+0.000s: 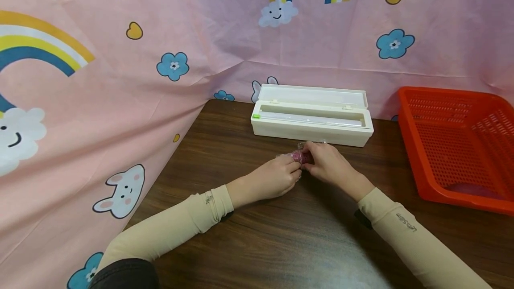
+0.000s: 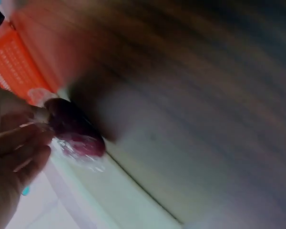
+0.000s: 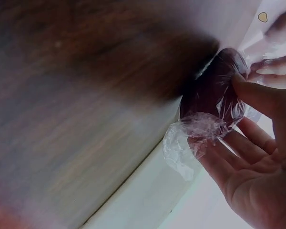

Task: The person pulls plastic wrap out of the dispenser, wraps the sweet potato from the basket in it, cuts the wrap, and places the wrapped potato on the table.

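Both hands hold a dark red-purple, rounded, elongated thing in clear plastic wrap, above the table in front of a white box. The left hand pinches one end, where fingers meet the thing in the left wrist view. Its fingertips are partly hidden there. My right hand has its thumb pressed on the wrapped surface and its fingers curled behind. Loose, crumpled plastic wrap sticks out at the right-hand end. The thing's exact kind cannot be told.
Behind the hands stands the white cling film box, lid raised, a film roll inside. On the right, an orange-red basket holds a purple thing near its front. The brown table meets a pink patterned cloth at the back and left.
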Motion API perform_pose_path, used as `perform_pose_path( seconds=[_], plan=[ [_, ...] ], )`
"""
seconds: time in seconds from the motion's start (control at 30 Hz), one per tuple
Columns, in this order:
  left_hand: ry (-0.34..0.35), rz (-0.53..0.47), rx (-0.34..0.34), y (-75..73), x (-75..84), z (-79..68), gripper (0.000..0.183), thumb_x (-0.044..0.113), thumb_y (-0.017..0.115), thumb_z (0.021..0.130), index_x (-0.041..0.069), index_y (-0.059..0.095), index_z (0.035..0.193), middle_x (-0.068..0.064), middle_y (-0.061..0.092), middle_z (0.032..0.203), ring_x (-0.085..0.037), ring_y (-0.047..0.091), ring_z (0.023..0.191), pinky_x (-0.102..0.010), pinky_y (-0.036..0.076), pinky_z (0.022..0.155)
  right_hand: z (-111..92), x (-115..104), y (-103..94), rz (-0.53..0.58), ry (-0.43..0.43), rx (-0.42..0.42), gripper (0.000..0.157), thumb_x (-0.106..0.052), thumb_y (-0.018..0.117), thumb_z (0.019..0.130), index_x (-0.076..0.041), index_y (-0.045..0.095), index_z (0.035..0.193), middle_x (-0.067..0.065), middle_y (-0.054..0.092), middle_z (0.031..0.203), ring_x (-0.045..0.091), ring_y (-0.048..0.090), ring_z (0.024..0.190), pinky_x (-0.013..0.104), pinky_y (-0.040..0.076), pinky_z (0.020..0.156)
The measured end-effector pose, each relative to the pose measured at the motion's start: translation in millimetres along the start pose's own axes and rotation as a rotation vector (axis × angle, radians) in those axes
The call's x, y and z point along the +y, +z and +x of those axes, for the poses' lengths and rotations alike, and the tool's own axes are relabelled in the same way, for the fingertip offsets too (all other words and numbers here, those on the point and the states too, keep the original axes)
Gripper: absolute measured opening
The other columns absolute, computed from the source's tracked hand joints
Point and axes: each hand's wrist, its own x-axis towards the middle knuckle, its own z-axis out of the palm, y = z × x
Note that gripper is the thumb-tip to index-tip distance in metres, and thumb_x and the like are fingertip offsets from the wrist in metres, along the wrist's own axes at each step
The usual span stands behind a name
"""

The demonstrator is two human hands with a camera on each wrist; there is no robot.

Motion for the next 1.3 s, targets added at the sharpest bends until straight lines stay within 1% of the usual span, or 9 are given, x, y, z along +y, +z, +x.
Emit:
perform_pose_path(
  seconds=[0.17, 0.33, 0.43, 0.53, 0.63, 0.8, 1.0, 1.13, 1.3],
  plan=[
    [-0.038, -0.169, 0.036, -12.0, -0.7, -0.5, 0.031, 0.027, 0.067, 0.096, 0.009, 0.073, 0.120, -0.004, 0.072, 0.116, -0.016, 0.067, 0.104, -0.032, 0.055, 0.093, -1.8, -0.6, 1.3, 0.016, 0.019, -0.008, 0.030, -0.010, 0.082, 0.083, -0.001, 0.065, 0.107, 0.009, 0.072, 0.093, 0.022, 0.066, 0.080, 0.042, 0.055, 0.072],
    [-0.273, -0.508, 0.175, -21.6, -28.2, 3.9, 0.025, 0.019, 0.068, 0.097, 0.007, 0.074, 0.118, -0.005, 0.074, 0.109, -0.014, 0.068, 0.093, -0.030, 0.056, 0.081, -2.6, -1.0, 3.4, 0.042, -0.017, 0.008, 0.030, -0.008, 0.082, 0.083, -0.002, 0.065, 0.107, 0.009, 0.072, 0.096, 0.022, 0.067, 0.085, 0.041, 0.056, 0.075],
    [-0.428, -0.617, 0.083, -11.7, -48.7, 8.1, 0.038, 0.028, 0.076, 0.093, 0.007, 0.071, 0.124, -0.006, 0.074, 0.117, -0.016, 0.068, 0.104, -0.032, 0.055, 0.090, -4.1, -1.4, 4.1, 0.042, -0.032, 0.017, 0.032, -0.007, 0.083, 0.083, 0.000, 0.064, 0.107, 0.011, 0.072, 0.097, 0.024, 0.068, 0.087, 0.042, 0.056, 0.076],
    [-0.483, -0.684, -0.083, 4.3, -58.5, 12.5, 0.053, 0.040, 0.083, 0.085, 0.011, 0.071, 0.127, -0.003, 0.073, 0.121, -0.015, 0.066, 0.112, -0.032, 0.053, 0.097, -5.4, -1.9, 4.8, 0.045, -0.034, 0.018, 0.033, -0.007, 0.083, 0.083, 0.001, 0.063, 0.109, 0.012, 0.072, 0.099, 0.025, 0.068, 0.088, 0.043, 0.056, 0.076],
    [-0.484, -0.718, -0.156, 17.8, -57.9, 15.7, 0.053, 0.046, 0.085, 0.081, 0.013, 0.074, 0.121, 0.001, 0.075, 0.111, -0.012, 0.066, 0.099, -0.029, 0.054, 0.088, -4.9, -2.4, 5.6, 0.049, -0.029, 0.020, 0.033, -0.009, 0.082, 0.084, 0.000, 0.064, 0.110, 0.013, 0.072, 0.101, 0.025, 0.068, 0.090, 0.043, 0.056, 0.077],
    [-0.494, -0.658, -0.104, 27.0, -51.6, 19.7, 0.044, 0.043, 0.088, 0.078, 0.012, 0.077, 0.107, 0.004, 0.074, 0.095, -0.009, 0.063, 0.084, -0.028, 0.053, 0.077, -3.0, -3.7, 6.2, 0.053, -0.015, 0.020, 0.035, -0.011, 0.082, 0.085, 0.000, 0.063, 0.113, 0.015, 0.071, 0.105, 0.027, 0.068, 0.093, 0.044, 0.056, 0.078],
    [-0.497, -0.612, -0.098, 31.0, -47.7, 21.5, 0.042, 0.042, 0.087, 0.080, 0.012, 0.077, 0.108, 0.003, 0.075, 0.099, -0.009, 0.065, 0.086, -0.027, 0.053, 0.076, -8.3, -2.5, 2.6, 0.033, 0.042, 0.020, 0.035, -0.018, 0.080, 0.087, -0.002, 0.066, 0.116, 0.016, 0.064, 0.112, 0.027, 0.065, 0.095, 0.046, 0.056, 0.081],
    [-0.490, -0.610, -0.092, 31.0, -49.1, 24.3, 0.047, 0.042, 0.088, 0.079, 0.011, 0.077, 0.112, 0.001, 0.076, 0.102, -0.009, 0.066, 0.087, -0.027, 0.054, 0.077, -14.4, 5.2, -7.7, 0.044, 0.090, 0.113, 0.026, -0.007, 0.064, 0.090, -0.002, 0.069, 0.115, 0.016, 0.064, 0.115, 0.030, 0.063, 0.098, 0.048, 0.054, 0.083],
    [-0.467, -0.613, -0.085, 30.5, -50.7, 24.4, 0.053, 0.043, 0.087, 0.079, 0.009, 0.076, 0.117, -0.002, 0.077, 0.109, -0.011, 0.068, 0.092, -0.029, 0.056, 0.082, -22.7, 25.7, -17.7, 0.041, 0.212, 0.169, 0.039, 0.008, 0.044, 0.084, 0.009, 0.065, 0.117, 0.026, 0.065, 0.116, 0.042, 0.063, 0.109, 0.056, 0.050, 0.092]
  ],
)
